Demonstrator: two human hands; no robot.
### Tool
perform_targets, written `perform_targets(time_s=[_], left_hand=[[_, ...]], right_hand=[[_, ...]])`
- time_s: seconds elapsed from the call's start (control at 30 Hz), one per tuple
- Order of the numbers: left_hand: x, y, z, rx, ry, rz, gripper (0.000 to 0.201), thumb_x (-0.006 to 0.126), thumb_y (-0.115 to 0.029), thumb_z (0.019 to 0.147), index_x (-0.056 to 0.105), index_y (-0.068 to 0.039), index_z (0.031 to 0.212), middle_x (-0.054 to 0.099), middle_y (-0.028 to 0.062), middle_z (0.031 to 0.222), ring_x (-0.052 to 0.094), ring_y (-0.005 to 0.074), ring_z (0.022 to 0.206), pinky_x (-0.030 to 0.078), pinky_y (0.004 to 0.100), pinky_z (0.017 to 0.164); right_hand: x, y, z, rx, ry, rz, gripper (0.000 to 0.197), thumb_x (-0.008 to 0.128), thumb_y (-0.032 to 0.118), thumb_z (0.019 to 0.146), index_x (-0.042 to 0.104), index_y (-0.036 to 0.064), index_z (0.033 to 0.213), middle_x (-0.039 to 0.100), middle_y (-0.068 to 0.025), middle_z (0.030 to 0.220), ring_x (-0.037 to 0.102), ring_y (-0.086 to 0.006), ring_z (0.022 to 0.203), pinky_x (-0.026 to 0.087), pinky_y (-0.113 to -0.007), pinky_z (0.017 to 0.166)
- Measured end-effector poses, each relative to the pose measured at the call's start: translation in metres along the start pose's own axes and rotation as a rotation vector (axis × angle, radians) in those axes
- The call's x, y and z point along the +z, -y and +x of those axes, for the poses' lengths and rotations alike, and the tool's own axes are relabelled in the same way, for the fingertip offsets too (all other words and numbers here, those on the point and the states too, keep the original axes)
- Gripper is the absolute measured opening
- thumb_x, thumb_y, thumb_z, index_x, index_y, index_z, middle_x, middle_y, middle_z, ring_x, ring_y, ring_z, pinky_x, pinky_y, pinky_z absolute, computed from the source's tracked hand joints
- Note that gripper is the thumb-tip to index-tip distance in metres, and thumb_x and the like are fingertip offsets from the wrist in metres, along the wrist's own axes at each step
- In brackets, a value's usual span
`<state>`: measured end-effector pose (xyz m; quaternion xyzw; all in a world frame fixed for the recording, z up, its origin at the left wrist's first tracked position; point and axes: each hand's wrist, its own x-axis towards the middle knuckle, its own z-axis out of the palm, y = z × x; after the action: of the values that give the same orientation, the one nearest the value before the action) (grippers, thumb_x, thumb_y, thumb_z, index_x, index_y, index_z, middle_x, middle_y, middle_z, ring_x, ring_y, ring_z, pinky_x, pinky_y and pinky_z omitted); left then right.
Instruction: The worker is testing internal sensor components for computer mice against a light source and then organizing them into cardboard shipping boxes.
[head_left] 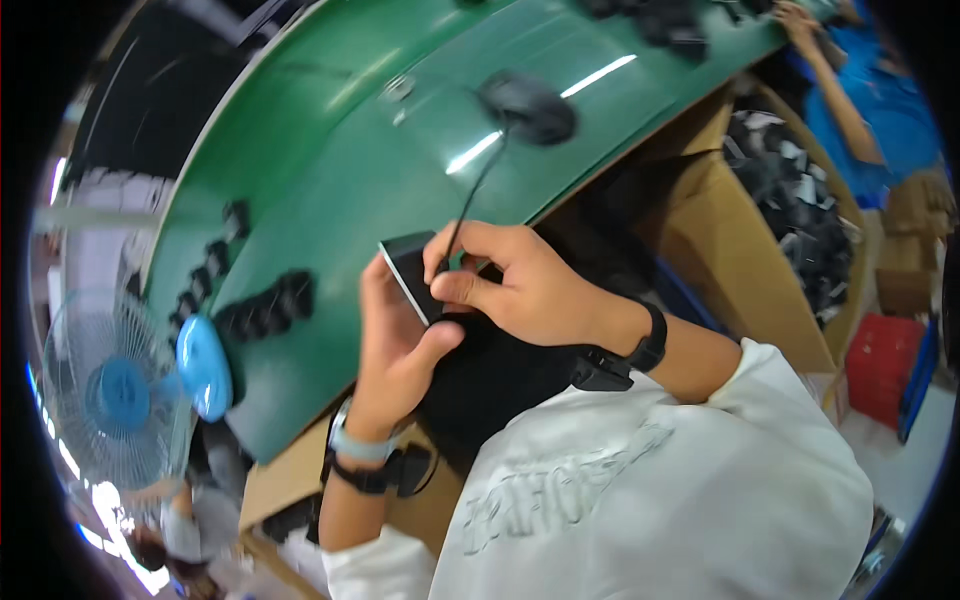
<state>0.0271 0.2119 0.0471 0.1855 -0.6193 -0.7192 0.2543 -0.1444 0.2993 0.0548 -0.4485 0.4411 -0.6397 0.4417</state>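
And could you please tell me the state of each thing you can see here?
Black device: tilted, held in the left grip
Black cable: pinched in the right grip; whether plugged in, cannot tell
Dark rounded item: over the green table, blurred
Small black pieces: lined up in rows
Large cardboard box: open, loaded with dark and pale pieces
Lower-left cardboard box: open
Fan: spinning or not, cannot tell

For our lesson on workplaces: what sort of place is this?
Probably a factory workshop: a long green worktable bearing rows of black parts, and a large cardboard box filled with dark pieces.
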Motion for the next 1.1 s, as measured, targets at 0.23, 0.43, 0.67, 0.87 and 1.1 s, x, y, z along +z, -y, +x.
perform_targets(time_s=[0.23, 0.43, 0.67, 0.87, 1.1], left_hand=[[-0.032, -0.029, -0.013, -0.219, 0.025, -0.383, 0.074, 0.063, -0.03, 0.084, 0.04, 0.005, 0.145, 0.058, 0.0075, 0.099, 0.045, 0.0138, 0.075, 0.037, 0.0283, 0.068], [-0.055, -0.038, -0.018, -0.208, 0.103, -0.363, 0.069, 0.053, -0.036, 0.079, 0.053, 0.009, 0.131, 0.056, 0.0101, 0.081, 0.046, 0.0174, 0.064, 0.035, 0.0306, 0.06], [-0.052, -0.037, -0.021, -0.243, 0.139, -0.36, 0.057, 0.052, -0.035, 0.083, 0.057, 0.008, 0.121, 0.057, 0.0113, 0.081, 0.051, 0.0191, 0.064, 0.038, 0.0308, 0.058], [-0.038, -0.031, -0.015, -0.439, -0.027, -0.5, 0.046, 0.038, -0.043, 0.104, 0.057, -0.001, 0.097, 0.058, 0.0117, 0.074, 0.048, 0.0156, 0.057, 0.034, 0.0286, 0.052], [-0.028, -0.026, -0.006, -0.398, 0.002, -0.651, 0.058, 0.028, -0.041, 0.107, 0.05, 0.006, 0.132, 0.059, 0.015, 0.09, 0.039, 0.0163, 0.064, 0.034, 0.0307, 0.063]], right_hand=[[0.021, -0.009, 0.008, -0.117, -0.064, -0.106, 0.015, 0.077, 0.021, 0.088, 0.076, 0.0088, 0.096, 0.073, -0.0029, 0.112, 0.056, -0.0128, 0.092, 0.042, -0.026, 0.074], [0.04, -0.008, 0.017, -0.128, -0.124, -0.096, 0.013, 0.078, 0.021, 0.088, 0.077, 0.009, 0.094, 0.071, 0.0031, 0.094, 0.045, -0.0081, 0.078, 0.039, -0.023, 0.07], [0.048, -0.006, 0.019, -0.018, -0.132, -0.056, 0.016, 0.078, 0.02, 0.087, 0.075, 0.0054, 0.088, 0.067, 0.0035, 0.081, 0.044, -0.0063, 0.067, 0.039, -0.022, 0.063], [0.046, -0.017, 0.02, 0.052, -0.162, -0.05, 0.017, 0.077, 0.018, 0.088, 0.073, 0.0012, 0.09, 0.068, -0.0004, 0.079, 0.05, -0.005, 0.067, 0.042, -0.022, 0.062], [-0.034, -0.007, 0.032, -0.051, -0.279, -0.626, 0.013, 0.074, 0.013, 0.09, 0.074, 0.0009, 0.09, 0.067, 0.0022, 0.076, 0.054, -0.0037, 0.067, 0.043, -0.02, 0.064]])
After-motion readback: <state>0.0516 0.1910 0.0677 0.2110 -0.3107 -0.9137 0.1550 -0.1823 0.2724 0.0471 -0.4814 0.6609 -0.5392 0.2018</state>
